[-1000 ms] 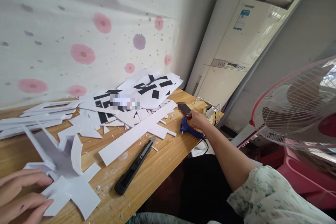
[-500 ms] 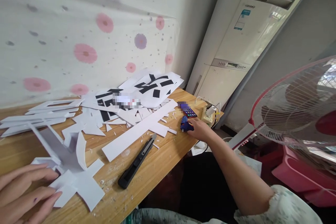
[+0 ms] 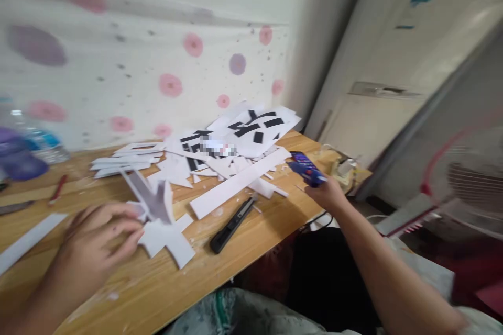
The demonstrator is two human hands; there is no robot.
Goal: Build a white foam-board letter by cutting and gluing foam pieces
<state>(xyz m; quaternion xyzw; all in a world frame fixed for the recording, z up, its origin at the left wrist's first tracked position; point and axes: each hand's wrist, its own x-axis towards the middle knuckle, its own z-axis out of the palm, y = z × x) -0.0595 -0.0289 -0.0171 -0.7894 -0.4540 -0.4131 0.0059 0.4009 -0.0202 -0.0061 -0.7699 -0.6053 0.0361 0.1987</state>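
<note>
Our right hand (image 3: pixel 328 194) grips the blue glue gun (image 3: pixel 308 172) at the worktop's (image 3: pixel 243 256) far edge; our left hand (image 3: pixel 100 230) pins the white cutout (image 3: pixel 165 230) flat—we keep it steady.
</note>
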